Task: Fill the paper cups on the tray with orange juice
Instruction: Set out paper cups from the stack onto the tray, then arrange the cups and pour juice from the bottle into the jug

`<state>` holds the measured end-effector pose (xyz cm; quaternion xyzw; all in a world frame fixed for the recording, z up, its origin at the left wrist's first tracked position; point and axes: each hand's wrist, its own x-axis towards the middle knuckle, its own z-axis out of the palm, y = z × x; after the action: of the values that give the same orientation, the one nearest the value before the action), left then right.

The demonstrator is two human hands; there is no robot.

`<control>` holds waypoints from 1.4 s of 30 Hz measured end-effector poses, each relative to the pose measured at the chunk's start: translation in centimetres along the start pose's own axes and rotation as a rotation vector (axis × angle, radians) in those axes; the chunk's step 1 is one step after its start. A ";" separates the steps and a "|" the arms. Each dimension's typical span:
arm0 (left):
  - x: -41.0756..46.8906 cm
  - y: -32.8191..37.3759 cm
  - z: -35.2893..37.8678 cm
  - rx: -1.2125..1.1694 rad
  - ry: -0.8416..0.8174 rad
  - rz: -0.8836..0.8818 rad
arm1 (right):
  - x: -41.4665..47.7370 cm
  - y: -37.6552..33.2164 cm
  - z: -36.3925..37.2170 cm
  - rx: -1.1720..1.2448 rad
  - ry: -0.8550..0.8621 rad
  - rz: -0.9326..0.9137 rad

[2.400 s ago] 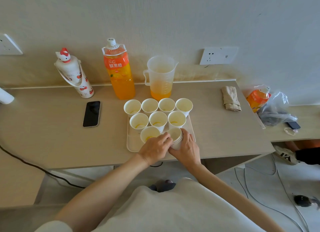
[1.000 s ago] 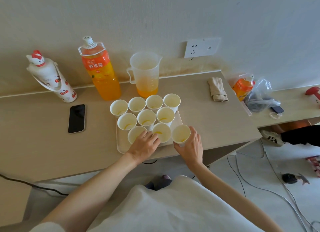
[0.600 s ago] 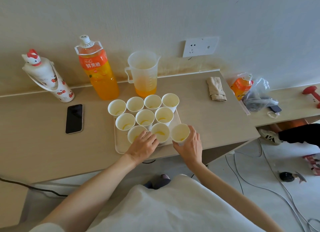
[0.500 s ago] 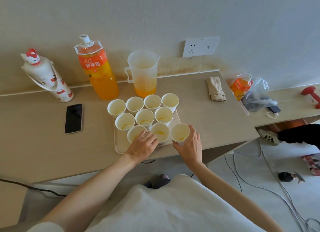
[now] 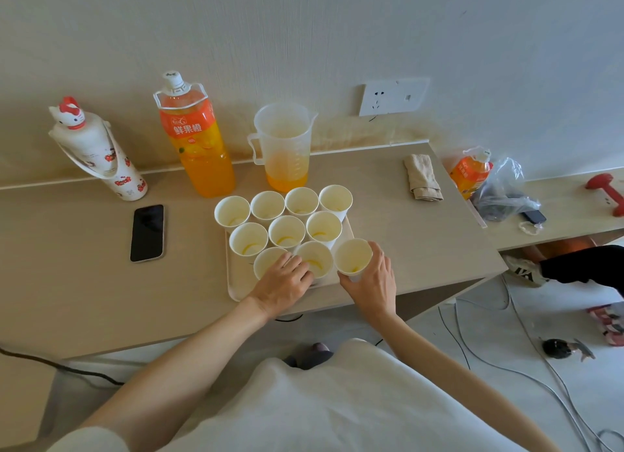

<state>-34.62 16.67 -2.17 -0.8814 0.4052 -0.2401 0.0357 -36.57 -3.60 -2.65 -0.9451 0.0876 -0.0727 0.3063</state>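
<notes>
Ten white paper cups (image 5: pixel 287 232) are packed together on one white tray (image 5: pixel 233 284) at the near middle of the bench (image 5: pixel 405 235). They stand four at the back, three in the middle and three at the front. All are upright and open-topped, and those whose bottoms show hold only a thin yellow trace of juice. Behind the tray stand one large juice bottle (image 5: pixel 197 147), capped and mostly full, and one clear measuring jug (image 5: pixel 285 147) with orange juice low in its base. The right hand (image 5: pixel 371 282) grips the front-right cup (image 5: pixel 353 257) at the tray's near right corner, with the fingers round its right side and the thumb on its near side. Whether that cup stands on the tray or is lifted off it cannot be told. The left hand (image 5: pixel 283 282) lies over the front-left cup (image 5: pixel 268 262), hiding its near half, and its fingertips reach the middle front cup. It is not clear whether this hand grips or only rests. One phone (image 5: pixel 147 232), one cat-topped flask (image 5: pixel 98 151) and one folded cloth (image 5: pixel 422 178) also sit on the bench. A second, smaller bottle (image 5: pixel 471 173) is partly hidden by a plastic bag (image 5: pixel 503 191).
</notes>
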 end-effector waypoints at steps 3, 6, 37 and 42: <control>0.1 0.0 -0.2 -0.008 0.022 0.005 | -0.1 -0.2 0.1 0.008 0.001 0.004; 0.2 0.0 -0.1 -0.040 0.047 0.000 | -0.1 -0.3 0.2 0.020 0.002 0.013; 17.0 -3.6 2.9 -0.529 -0.065 -0.437 | 15.1 -0.9 -5.2 0.070 0.219 0.036; 18.6 -5.3 2.4 -0.776 -0.009 -0.688 | 17.4 -3.2 -4.9 0.125 0.138 -0.073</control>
<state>-19.45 6.28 4.41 -0.9130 0.1511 -0.0661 -0.3730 -20.14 -7.52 4.66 -0.9193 0.0693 -0.1543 0.3553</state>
